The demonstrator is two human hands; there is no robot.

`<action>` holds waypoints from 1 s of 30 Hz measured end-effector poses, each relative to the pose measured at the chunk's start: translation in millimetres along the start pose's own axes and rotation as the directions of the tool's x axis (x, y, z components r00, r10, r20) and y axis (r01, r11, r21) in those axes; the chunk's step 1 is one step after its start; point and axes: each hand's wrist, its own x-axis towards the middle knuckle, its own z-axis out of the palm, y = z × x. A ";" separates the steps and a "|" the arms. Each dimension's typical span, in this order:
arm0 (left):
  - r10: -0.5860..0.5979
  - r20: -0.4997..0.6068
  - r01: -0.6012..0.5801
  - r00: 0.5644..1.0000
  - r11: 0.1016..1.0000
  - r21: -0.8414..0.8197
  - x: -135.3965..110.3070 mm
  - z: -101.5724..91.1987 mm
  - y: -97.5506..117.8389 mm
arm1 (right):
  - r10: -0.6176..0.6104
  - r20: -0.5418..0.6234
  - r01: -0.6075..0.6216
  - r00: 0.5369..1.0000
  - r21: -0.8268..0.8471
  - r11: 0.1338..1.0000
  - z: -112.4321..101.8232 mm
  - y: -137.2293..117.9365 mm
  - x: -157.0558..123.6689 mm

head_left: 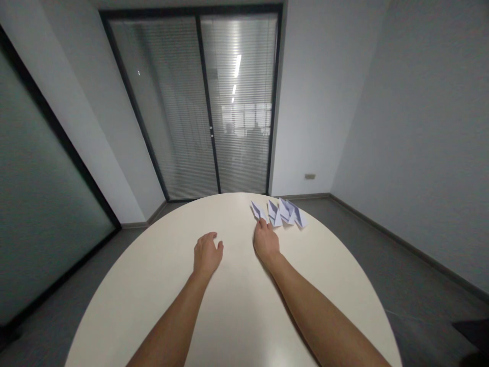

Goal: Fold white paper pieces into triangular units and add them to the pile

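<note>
My right hand (266, 241) reaches to the far right part of the table. Its fingertips close on the near end of a white folded paper boat (257, 209), the leftmost in a row. Just right of it stand a second paper boat (274, 213) and further ones (286, 211) that partly overlap at the right end of the row. Nothing is in my left hand (207, 253), which hovers or rests over the table left of centre. Its thumb is apart from its slightly curled fingers.
A round cream-white table (237, 306) fills the lower middle, its far edge close behind the paper boats. Beyond it are a black-framed glass door (214, 112) with blinds and grey-white walls. A wall socket (309, 176) sits low at the right.
</note>
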 end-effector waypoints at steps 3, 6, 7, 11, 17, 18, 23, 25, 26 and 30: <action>0.003 -0.002 -0.003 1.000 1.000 0.001 0.1 0.0 -0.1 | -0.004 0.002 0.004 1.000 -0.024 1.000 2.2 0.7 0.0; 0.004 0.000 -0.004 1.000 1.000 0.002 -0.1 -0.5 0.2 | -0.022 0.001 0.022 1.000 -0.031 0.999 2.8 1.8 0.1; 0.006 0.000 -0.006 1.000 1.000 0.001 -0.3 -0.6 0.3 | -0.023 0.001 0.023 1.000 -0.036 0.999 2.8 2.0 0.1; 0.015 -0.002 -0.015 1.000 1.000 -0.005 -0.5 -0.3 0.3 | -0.004 -0.002 0.004 1.000 -0.062 0.998 2.5 2.0 0.1; 0.009 0.009 -0.009 1.000 1.000 -0.005 -0.5 -1.0 0.8 | 0.018 -0.018 -0.019 1.000 -0.058 0.998 0.8 5.6 2.3; 0.008 0.015 -0.008 1.000 1.000 -0.004 -0.6 -1.0 1.0 | -0.003 -0.029 0.002 1.000 -0.049 0.999 0.0 7.1 3.0; 0.080 0.103 -0.083 0.991 0.996 0.021 -2.2 2.1 4.6 | -0.173 -0.142 0.183 0.975 0.066 0.981 -0.3 11.0 4.9; 0.119 0.162 -0.128 0.980 0.991 0.050 -3.6 2.5 8.3 | -0.217 -0.160 0.244 0.963 0.169 0.955 2.8 8.8 3.5; 0.129 0.188 -0.143 0.974 0.987 0.066 -4.4 2.0 10.6 | -0.246 -0.157 0.277 0.956 0.220 0.936 4.8 7.2 2.4; 0.143 0.263 -0.177 0.954 0.978 0.113 -7.5 -4.5 20.2 | -0.382 -0.025 0.370 0.924 0.306 0.877 11.7 2.0 -2.6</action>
